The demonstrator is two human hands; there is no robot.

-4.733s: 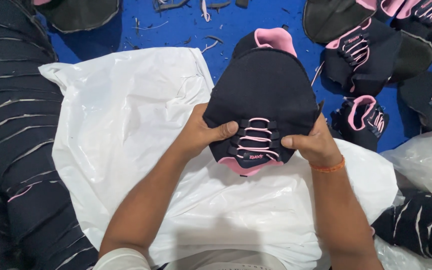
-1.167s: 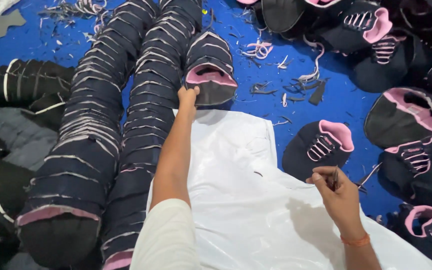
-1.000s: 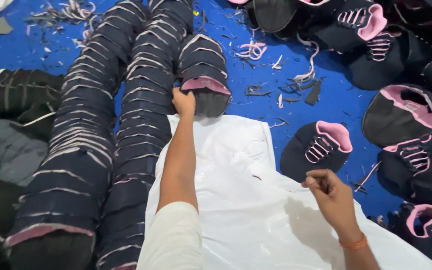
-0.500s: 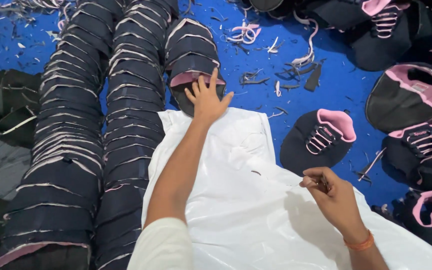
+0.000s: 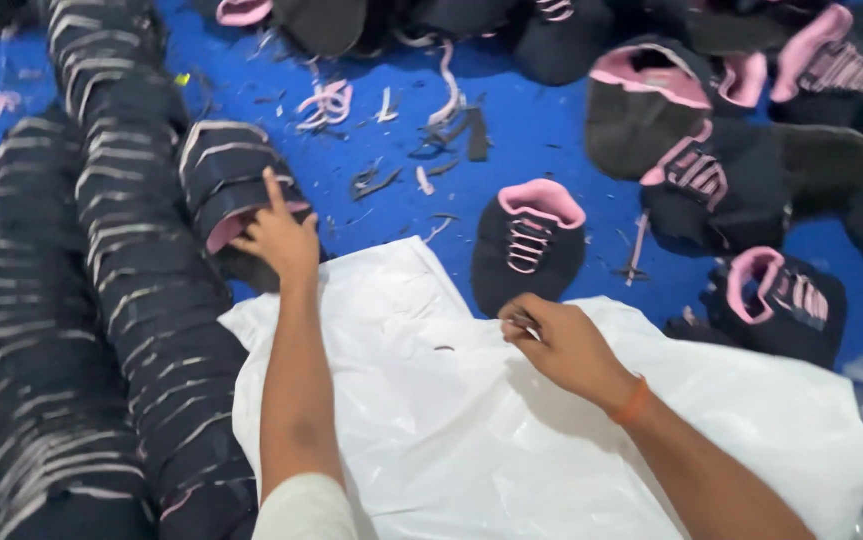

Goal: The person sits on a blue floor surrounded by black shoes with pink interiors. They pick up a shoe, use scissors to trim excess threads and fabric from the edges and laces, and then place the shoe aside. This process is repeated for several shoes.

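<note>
My left hand (image 5: 276,235) reaches forward with its fingers spread and rests on the end of a nested row of black shoe uppers (image 5: 236,190) with a pink lining. My right hand (image 5: 556,335) lies on a white plastic sheet (image 5: 431,420), fingers pinched on a small thin thing I cannot make out. Just beyond that hand sits a single black shoe upper with pink collar and laces (image 5: 528,245) on the blue floor.
Long nested rows of black uppers (image 5: 141,300) run down the left side. More loose black and pink uppers (image 5: 691,150) lie at the upper right and right (image 5: 781,305). Thread and lace scraps (image 5: 391,150) litter the blue floor (image 5: 541,130).
My left hand has opened its fingers over the end upper of the row. The view has swung, shifting everything toward the lower right. My right hand stays pinched on the sheet.
</note>
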